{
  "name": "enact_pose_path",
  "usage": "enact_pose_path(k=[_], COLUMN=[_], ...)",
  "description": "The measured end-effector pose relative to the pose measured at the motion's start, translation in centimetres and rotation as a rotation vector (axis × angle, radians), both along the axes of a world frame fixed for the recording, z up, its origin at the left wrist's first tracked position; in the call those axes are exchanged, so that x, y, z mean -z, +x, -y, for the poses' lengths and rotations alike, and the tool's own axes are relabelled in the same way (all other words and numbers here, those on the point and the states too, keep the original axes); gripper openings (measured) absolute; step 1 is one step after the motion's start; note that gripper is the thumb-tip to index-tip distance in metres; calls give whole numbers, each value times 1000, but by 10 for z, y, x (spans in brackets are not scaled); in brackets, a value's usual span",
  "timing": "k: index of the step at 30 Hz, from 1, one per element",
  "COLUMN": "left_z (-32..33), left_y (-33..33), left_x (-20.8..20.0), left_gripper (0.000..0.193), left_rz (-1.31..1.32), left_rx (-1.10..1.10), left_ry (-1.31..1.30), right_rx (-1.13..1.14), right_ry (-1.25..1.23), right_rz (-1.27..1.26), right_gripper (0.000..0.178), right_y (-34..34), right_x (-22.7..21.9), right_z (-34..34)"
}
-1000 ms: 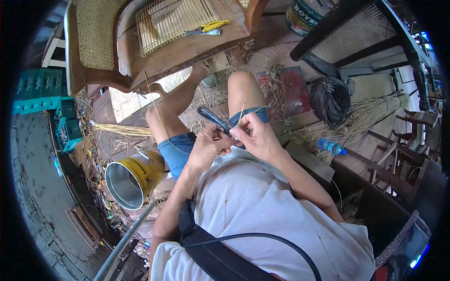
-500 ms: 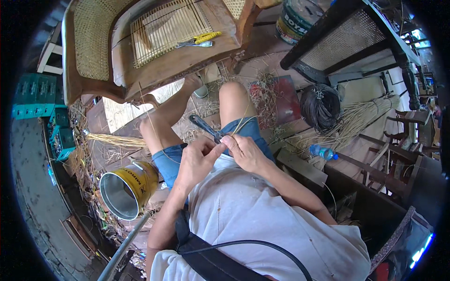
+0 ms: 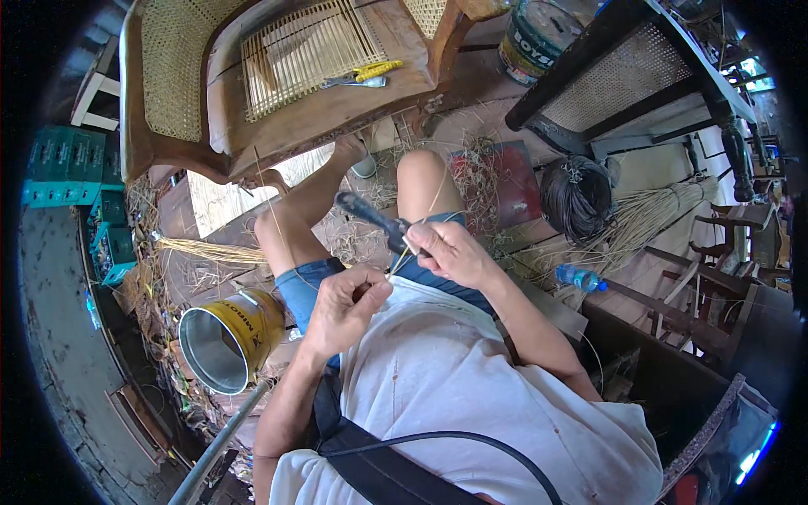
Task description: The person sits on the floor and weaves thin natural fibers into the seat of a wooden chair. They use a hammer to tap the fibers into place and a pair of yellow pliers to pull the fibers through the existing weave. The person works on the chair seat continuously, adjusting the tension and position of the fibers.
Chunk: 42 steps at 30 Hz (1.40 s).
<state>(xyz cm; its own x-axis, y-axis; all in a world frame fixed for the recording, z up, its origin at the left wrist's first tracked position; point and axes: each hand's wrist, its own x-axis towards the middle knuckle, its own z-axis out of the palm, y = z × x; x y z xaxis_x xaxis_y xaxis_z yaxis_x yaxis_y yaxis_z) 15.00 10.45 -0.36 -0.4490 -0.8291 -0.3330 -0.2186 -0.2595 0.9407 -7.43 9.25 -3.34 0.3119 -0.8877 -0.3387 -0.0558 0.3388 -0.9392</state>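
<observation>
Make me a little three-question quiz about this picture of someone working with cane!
1. True or false: the right hand holds a dark-handled knife.
2. Which lies on its side by the left knee: A) yellow tin can, B) blue bottle, C) black coil?
3. Fill in: the left hand pinches a thin ____ strip.

Key: 1 true; 2 A; 3 cane.

Bright, even daylight fills the fisheye view, sharp around the right hand (image 3: pixel 450 252) and left hand (image 3: pixel 345 307), with soft shadows just beneath them, straight edges bowing farther out and a black rim ringing the picture.
</observation>
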Motion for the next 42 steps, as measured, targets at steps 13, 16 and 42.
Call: enact_pose_path(k=[13, 16, 42], left_z=[-26, -18, -11], left_y=[30, 30, -32], left_x=[-33, -26, 4], left_gripper=[11, 16, 16], left_rz=[97, 275, 107], left_rx=[2, 77, 76], left_ry=[44, -128, -132], right_rx=[-51, -6, 105], right_ry=[-151, -290, -30], right_rz=[-181, -254, -18], right_gripper=[58, 56, 56], right_y=[19, 28, 8], right_x=[-13, -12, 4], right_z=[4, -3, -42])
